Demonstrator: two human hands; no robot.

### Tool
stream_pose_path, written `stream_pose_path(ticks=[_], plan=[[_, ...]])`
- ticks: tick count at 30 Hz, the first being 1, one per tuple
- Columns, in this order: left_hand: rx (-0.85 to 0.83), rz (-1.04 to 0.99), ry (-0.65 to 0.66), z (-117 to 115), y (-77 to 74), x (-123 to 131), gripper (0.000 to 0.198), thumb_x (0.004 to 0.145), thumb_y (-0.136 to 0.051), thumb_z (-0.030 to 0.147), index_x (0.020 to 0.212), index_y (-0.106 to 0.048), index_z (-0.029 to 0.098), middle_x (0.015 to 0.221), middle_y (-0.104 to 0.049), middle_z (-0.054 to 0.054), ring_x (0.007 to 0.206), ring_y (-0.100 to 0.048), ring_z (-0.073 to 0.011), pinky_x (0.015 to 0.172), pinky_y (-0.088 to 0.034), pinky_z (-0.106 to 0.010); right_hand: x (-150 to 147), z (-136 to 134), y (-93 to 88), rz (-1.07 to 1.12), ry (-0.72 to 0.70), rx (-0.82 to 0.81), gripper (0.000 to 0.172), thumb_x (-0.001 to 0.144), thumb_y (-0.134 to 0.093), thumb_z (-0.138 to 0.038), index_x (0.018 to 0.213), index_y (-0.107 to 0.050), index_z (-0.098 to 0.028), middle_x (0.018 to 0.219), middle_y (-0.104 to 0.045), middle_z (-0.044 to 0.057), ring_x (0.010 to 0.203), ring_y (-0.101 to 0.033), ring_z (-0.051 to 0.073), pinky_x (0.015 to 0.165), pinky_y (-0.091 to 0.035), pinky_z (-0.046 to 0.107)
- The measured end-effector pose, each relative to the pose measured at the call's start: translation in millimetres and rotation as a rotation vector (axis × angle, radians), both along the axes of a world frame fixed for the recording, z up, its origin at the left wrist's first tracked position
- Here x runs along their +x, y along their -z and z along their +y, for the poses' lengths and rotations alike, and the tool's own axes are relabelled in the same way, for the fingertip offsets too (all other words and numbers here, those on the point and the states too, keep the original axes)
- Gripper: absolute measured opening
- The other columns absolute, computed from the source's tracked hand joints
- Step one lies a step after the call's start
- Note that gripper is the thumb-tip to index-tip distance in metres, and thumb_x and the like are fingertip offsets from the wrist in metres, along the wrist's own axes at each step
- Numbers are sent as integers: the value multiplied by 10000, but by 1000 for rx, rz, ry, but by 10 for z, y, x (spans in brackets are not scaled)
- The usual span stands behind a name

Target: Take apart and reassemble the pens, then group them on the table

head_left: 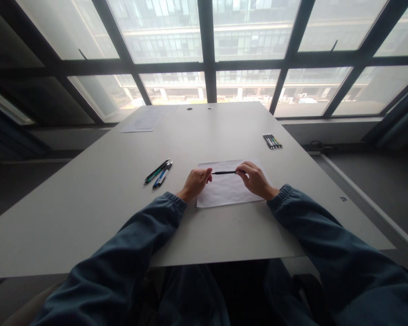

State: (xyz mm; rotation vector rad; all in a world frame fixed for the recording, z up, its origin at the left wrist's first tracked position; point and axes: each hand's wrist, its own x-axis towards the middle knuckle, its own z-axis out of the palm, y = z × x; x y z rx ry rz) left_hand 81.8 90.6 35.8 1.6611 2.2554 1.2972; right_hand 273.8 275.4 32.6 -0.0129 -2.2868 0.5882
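Note:
A dark pen is held level above a white sheet of paper in front of me. My left hand pinches one end of it between thumb and fingers. The other end is gripped by the fingers of my right hand. Left of the paper lies a small loose group of pens, with black, green and blue parts. Farther back on the right, several more pens lie side by side in a row.
The white table reaches back to tall windows. Printed sheets lie at its far left, and two small round fittings sit near the far edge. A small dark mark or object is near the right edge.

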Motion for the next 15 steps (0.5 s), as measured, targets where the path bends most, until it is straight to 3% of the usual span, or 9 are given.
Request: stream_pose_path(ticks=[15], plan=[[99, 46, 107, 16, -21, 11, 362, 946, -599, 485, 792, -727, 183, 751, -726, -32, 673, -626, -145, 624, -461, -250, 2, 6, 3, 2, 5, 4, 140, 988, -520, -207, 942, -652, -221, 914, -647, 75, 878, -595, 226, 795, -491, 367]])
